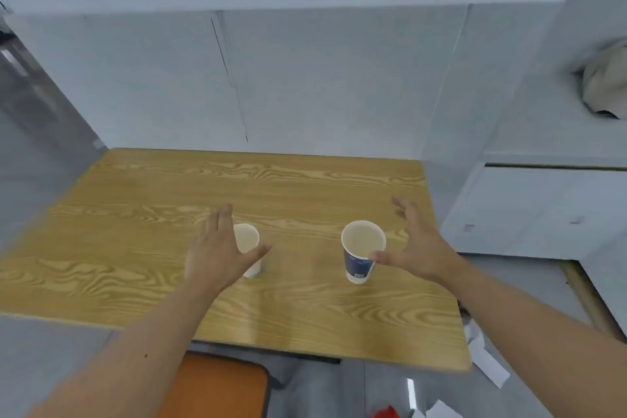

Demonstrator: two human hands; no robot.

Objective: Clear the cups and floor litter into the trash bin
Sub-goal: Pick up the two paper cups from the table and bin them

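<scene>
Cups stand upright on the wooden worktop [135, 200], so the spread, empty left hand [220, 253] should wrap the pale cup [247, 243] and the spread, empty right hand [419, 244] the blue cup [360, 253], squeezing softly around the middle so neither tips

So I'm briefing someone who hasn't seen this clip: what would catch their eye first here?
Two paper cups stand upright on the wooden table: a white cup partly hidden behind the open left hand, and a taller blue-banded cup with the open right hand beside it, thumb close to its rim. Next, white paper scraps and something red lie on the floor at the lower right.
</scene>
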